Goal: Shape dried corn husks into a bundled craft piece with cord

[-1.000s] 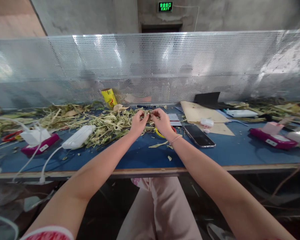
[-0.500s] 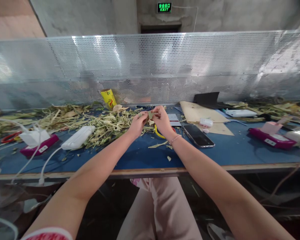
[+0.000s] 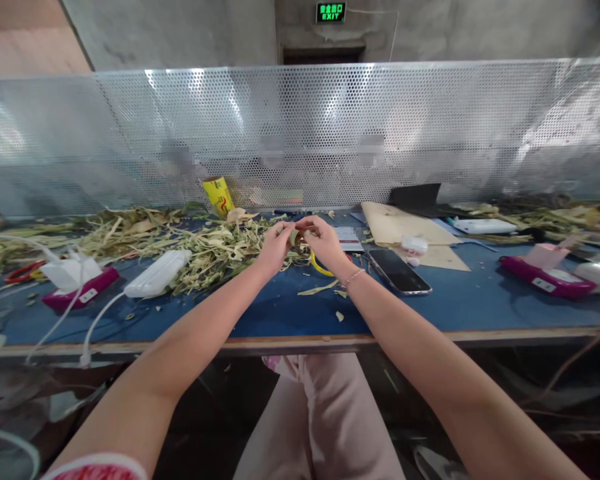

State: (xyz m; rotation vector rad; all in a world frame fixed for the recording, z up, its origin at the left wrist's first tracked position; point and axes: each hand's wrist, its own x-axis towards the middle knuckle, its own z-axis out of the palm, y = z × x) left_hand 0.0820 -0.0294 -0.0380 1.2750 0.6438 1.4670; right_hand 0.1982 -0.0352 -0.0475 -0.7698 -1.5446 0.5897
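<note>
My left hand [image 3: 276,245] and my right hand [image 3: 323,239] meet over the blue table, fingertips close together. Between them is a small dull-green piece of dried leaf [image 3: 294,238], pinched by the fingers of both hands and partly hidden by them. To the left of my left hand spreads a heap of dried, pale green-yellow plant stalks and leaves [image 3: 225,250]. Under my right hand shows part of a yellow ring-shaped handle [image 3: 321,268]. A loose strip of dried leaf [image 3: 319,289] lies on the table below it.
A phone [image 3: 399,271], a white earphone case [image 3: 414,247] and brown paper [image 3: 405,227] lie to the right. A yellow can-like tube [image 3: 219,197] leans at the back, before a perforated metal screen [image 3: 320,133]. Purple power strips [image 3: 547,277] and a white power bank [image 3: 159,273] flank the work area.
My fingers have shifted slightly around the leaf piece, which now shows less and sits a little further left. My right hand has turned a little; the rest of the table looks the same.
</note>
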